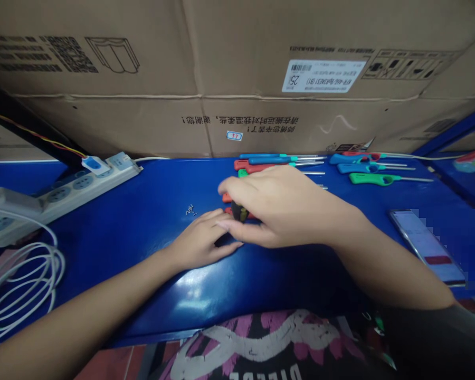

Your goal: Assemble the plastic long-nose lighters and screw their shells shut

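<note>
Forearms (pixel 83 311) angled inward, right hand (pixel 279 208) curled round dark handle (pixel 238 211), left hand (pixel 200 240) palm-down beside it (grip unclear)

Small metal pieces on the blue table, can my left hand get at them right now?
Likely yes: the small metal pieces lie close to your left hand on the blue table, with nothing visible between. Whether that hand is holding something, I can't tell.

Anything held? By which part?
Right hand holds a black-and-yellow rounded tool handle near its visible end. Left hand: hold hidden, can't tell.
</note>
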Demonstrator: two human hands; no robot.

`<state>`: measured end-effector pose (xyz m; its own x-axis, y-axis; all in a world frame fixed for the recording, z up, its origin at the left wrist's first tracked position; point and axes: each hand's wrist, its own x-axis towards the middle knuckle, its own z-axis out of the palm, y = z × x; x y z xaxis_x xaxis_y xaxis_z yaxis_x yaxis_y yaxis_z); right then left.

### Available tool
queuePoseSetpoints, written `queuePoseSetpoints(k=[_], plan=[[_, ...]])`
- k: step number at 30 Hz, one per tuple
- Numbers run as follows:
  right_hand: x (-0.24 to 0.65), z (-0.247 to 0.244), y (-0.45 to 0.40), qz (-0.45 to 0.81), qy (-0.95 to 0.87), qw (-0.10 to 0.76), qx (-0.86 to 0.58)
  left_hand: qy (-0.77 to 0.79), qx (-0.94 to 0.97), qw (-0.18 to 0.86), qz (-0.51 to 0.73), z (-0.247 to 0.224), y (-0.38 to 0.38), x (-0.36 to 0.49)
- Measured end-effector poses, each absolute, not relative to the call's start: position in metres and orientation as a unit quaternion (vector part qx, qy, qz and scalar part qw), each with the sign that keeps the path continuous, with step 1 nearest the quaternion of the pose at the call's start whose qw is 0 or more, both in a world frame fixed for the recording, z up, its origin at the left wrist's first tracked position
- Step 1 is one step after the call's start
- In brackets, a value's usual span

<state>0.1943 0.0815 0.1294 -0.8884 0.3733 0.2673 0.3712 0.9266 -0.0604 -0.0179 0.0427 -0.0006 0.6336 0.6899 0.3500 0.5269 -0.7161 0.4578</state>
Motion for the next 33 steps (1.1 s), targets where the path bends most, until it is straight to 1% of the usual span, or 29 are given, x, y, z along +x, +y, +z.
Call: queuePoseSetpoints(k=[4,8,14,17,21,25,28,33], plan=[[0.1932,0.1304,0.0827,0.009,-0.973,0.154,-0.172,0.336,0.892,0.152,0.260,0.0000,0.0426,-0.0179],[0.1940,0.1322,0.0820,0.011,-0.973,0.126,-0.193,0.338,0.892,0.147,0.262,-0.0001,0.0428,-0.0180],[0.1953,0.1317,0.0792,0.021,-0.974,0.133,-0.181,0.337,0.892,0.160,0.256,0.0002,0.0431,-0.0180],[0.1943,0.1313,0.0785,0.029,-0.975,0.141,-0.172,0.336,0.892,0.148,0.263,0.0004,0.0430,-0.0180],[0.1937,0.1325,0.0788,0.013,-0.975,0.130,-0.182,0.337,0.892,0.151,0.261,0.0013,0.0427,-0.0177],[0.1944,0.1333,0.0800,0.014,-0.972,0.145,-0.183,0.342,0.892,0.156,0.252,0.0014,0.0424,-0.0178],[0.1947,0.1328,0.0808,0.010,-0.974,0.132,-0.183,0.337,0.891,0.152,0.263,0.0010,0.0425,-0.0177],[0.1952,0.1331,0.0805,0.009,-0.975,0.138,-0.173,0.341,0.891,0.157,0.256,0.0008,0.0428,-0.0175]])
